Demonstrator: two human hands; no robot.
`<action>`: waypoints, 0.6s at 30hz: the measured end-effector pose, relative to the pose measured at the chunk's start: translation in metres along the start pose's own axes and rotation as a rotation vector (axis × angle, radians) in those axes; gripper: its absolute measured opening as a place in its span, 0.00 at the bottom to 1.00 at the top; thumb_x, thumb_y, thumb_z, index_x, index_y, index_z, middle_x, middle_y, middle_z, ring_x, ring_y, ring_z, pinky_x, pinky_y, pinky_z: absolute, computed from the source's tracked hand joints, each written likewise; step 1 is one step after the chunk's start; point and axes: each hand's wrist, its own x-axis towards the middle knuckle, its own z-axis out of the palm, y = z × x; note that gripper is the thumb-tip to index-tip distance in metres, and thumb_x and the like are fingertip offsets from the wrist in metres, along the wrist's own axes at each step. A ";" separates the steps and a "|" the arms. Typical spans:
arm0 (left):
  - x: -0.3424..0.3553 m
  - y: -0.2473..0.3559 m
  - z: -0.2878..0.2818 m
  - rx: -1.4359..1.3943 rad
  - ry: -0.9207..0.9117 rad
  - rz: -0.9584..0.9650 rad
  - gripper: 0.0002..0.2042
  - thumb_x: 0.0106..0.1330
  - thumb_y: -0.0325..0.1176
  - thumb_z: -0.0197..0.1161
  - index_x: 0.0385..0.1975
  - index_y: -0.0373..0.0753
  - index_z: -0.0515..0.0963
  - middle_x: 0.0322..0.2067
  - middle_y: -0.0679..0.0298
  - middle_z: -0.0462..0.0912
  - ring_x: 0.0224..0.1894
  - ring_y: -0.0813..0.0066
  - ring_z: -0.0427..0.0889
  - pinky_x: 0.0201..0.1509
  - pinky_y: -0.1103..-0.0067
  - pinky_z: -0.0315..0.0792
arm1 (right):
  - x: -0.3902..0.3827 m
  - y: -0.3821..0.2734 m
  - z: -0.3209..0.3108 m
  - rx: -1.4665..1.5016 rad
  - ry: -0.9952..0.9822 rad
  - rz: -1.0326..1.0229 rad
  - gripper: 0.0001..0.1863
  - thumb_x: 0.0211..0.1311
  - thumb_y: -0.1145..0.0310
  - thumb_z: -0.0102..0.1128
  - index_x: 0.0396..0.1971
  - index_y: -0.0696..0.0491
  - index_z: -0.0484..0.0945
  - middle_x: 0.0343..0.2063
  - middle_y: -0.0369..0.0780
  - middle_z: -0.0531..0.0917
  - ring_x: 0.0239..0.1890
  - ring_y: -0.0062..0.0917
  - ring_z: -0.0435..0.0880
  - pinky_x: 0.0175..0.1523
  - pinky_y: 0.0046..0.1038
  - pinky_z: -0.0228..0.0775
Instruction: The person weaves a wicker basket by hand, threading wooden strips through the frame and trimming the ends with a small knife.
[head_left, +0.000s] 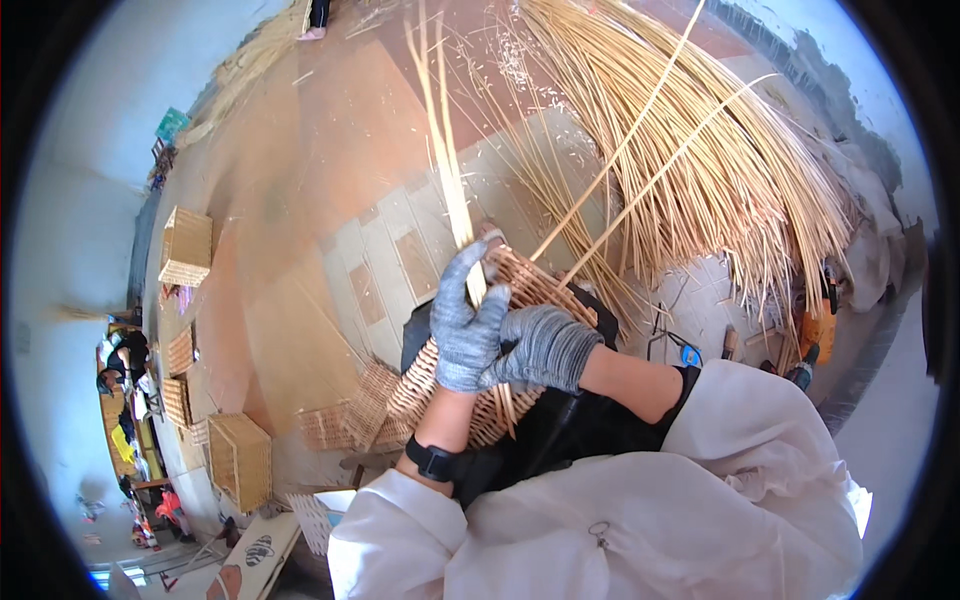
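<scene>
Both my hands wear grey knitted gloves and meet over a woven wicker piece (528, 277) on my lap. Its brown weave shows above my right hand and again below my left. My left hand (465, 325) is closed around pale flat canes (450, 185) that rise away from me. Close against it, my right hand (545, 348) is bent at the weave with its fingers curled; what they grip is hidden by the gloves. Two long thin rods (640, 125) stick out of the weave toward the upper right.
A large bundle of rods (690, 150) spreads over the floor at the far right. Flat woven panels (370, 405) lie left of my lap. Wicker baskets (240, 462) stand further left. A blue tape measure (690, 355) lies at the right. Another person's foot (312, 34) shows at the top.
</scene>
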 end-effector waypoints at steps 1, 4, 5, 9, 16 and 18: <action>-0.001 0.002 -0.001 -0.055 -0.001 -0.020 0.23 0.58 0.31 0.68 0.54 0.35 0.71 0.52 0.58 0.76 0.54 0.68 0.74 0.60 0.74 0.66 | -0.002 -0.001 -0.003 0.105 0.020 -0.066 0.16 0.50 0.57 0.66 0.30 0.56 0.81 0.22 0.43 0.83 0.24 0.33 0.83 0.36 0.33 0.74; -0.006 0.017 -0.002 -0.008 0.050 -0.154 0.22 0.60 0.30 0.65 0.55 0.35 0.71 0.47 0.58 0.77 0.50 0.69 0.75 0.55 0.76 0.69 | -0.026 -0.013 -0.028 0.180 0.202 -0.110 0.14 0.49 0.62 0.67 0.33 0.54 0.81 0.28 0.44 0.83 0.28 0.35 0.82 0.35 0.32 0.72; -0.007 0.024 -0.001 0.156 0.045 -0.179 0.21 0.61 0.28 0.64 0.55 0.36 0.71 0.46 0.58 0.77 0.48 0.69 0.76 0.53 0.77 0.70 | -0.040 -0.013 -0.042 0.218 0.381 -0.141 0.13 0.50 0.64 0.66 0.34 0.55 0.80 0.28 0.44 0.83 0.29 0.33 0.82 0.35 0.30 0.72; -0.021 0.052 0.018 0.886 -0.320 0.238 0.37 0.38 0.48 0.77 0.52 0.42 0.75 0.48 0.55 0.74 0.50 0.55 0.73 0.56 0.61 0.66 | -0.094 0.009 -0.098 0.316 0.614 -0.211 0.06 0.59 0.75 0.58 0.35 0.60 0.78 0.27 0.40 0.81 0.30 0.23 0.82 0.37 0.24 0.74; 0.005 0.056 0.028 0.979 -0.599 0.101 0.41 0.25 0.52 0.78 0.50 0.51 0.77 0.49 0.52 0.70 0.52 0.51 0.70 0.57 0.59 0.64 | -0.095 0.064 -0.102 0.704 0.607 -0.032 0.07 0.54 0.79 0.65 0.30 0.57 0.75 0.27 0.39 0.81 0.31 0.22 0.83 0.35 0.21 0.77; 0.008 0.056 0.027 0.941 -0.561 0.129 0.39 0.25 0.50 0.78 0.48 0.50 0.78 0.46 0.55 0.72 0.48 0.53 0.73 0.53 0.60 0.67 | -0.088 0.072 -0.105 0.810 0.645 -0.026 0.08 0.53 0.79 0.66 0.30 0.57 0.75 0.27 0.39 0.81 0.31 0.23 0.83 0.34 0.21 0.78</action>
